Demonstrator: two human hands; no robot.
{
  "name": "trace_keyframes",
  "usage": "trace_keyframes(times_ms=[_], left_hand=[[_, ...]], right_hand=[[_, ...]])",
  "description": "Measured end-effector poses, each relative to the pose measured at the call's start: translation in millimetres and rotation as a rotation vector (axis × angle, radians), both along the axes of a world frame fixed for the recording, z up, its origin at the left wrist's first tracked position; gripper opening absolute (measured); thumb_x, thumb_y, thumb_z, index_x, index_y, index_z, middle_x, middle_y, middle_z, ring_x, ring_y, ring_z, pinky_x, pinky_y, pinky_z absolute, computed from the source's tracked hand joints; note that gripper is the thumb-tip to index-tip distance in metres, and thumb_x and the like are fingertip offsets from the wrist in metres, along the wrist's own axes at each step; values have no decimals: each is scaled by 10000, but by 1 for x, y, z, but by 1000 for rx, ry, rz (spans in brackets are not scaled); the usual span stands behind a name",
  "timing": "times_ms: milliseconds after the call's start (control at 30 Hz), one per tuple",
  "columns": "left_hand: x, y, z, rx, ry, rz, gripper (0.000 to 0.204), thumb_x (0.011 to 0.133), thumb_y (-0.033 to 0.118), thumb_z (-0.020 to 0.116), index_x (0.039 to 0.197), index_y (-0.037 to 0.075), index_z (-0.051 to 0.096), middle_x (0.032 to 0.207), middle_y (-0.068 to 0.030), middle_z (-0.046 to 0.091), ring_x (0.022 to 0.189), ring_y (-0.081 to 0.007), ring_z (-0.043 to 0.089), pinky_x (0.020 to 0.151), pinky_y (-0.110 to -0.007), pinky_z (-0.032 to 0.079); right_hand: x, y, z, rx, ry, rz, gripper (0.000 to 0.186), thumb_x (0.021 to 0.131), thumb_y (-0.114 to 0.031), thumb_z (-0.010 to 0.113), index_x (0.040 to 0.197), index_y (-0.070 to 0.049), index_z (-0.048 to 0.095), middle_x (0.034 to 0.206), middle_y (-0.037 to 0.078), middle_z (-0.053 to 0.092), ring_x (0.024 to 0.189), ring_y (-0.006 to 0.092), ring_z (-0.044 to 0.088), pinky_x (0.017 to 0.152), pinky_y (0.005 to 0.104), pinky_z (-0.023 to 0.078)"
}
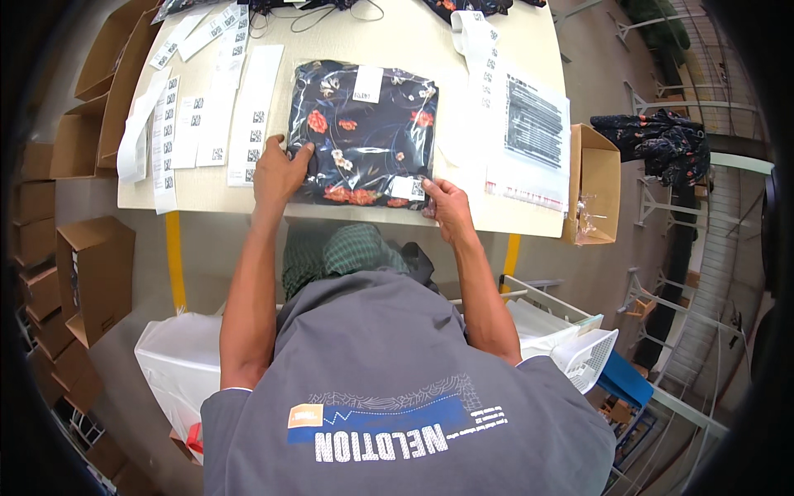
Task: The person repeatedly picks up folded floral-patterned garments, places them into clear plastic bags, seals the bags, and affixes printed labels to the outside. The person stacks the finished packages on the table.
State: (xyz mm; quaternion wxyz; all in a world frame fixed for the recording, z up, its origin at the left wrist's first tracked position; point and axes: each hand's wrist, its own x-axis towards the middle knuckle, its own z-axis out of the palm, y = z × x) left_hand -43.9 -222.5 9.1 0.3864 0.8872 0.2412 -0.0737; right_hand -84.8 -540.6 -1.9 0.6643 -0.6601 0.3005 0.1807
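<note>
A folded dark garment with red and cream flowers lies in a clear plastic bag (364, 145) near the front edge of the table. One white label (367, 84) is on its upper middle, and another white label (405, 189) sits at its lower right corner. My left hand (281, 172) grips the bag's left edge, with the thumb over the plastic. At the lower right corner, beside the label, my right hand (449, 207) pinches the bag between thumb and fingers. Some fingertips of both hands are hidden.
Printed label strips (255, 116) cover the table's left side. To the right lie a label roll strip (475, 62) and a stack of printed plastic bags (529, 136). An open cardboard box (600, 186) adjoins the right edge. More cartons (95, 273) stand left; a white basket (585, 357) stands lower right.
</note>
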Motion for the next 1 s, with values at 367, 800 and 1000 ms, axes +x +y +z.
trace_keyframes(times_ms=[367, 800, 1000], left_hand=[[31, 23, -17, -400, 131, -178, 497, 784, 281, 766, 1081, -84, 610, 928, -190, 703, 833, -271, 687, 737, -369, 536], [45, 35, -24, -594, 181, -290, 484, 782, 191, 771, 1137, -81, 585, 925, -134, 688, 758, -185, 656, 690, -323, 527], [67, 43, 21, -910, -106, -413, 495, 775, 137, 697, 1229, -15, 571, 1038, -135, 692, 915, -216, 682, 807, -372, 541]], right_hand=[[-6, 32, 18, 48, 29, -273, 158, 955, -157, 636, 1075, -63, 595, 902, 51, 690, 736, 145, 676, 601, 327, 536], [-11, 55, 16, -57, 59, -472, 116, 965, -163, 603, 1035, -71, 595, 912, 84, 695, 737, 212, 692, 664, 391, 555], [-5, 78, 76, -81, -232, -331, 110, 960, -137, 555, 951, -35, 597, 865, 64, 602, 741, 226, 651, 609, 386, 584]])
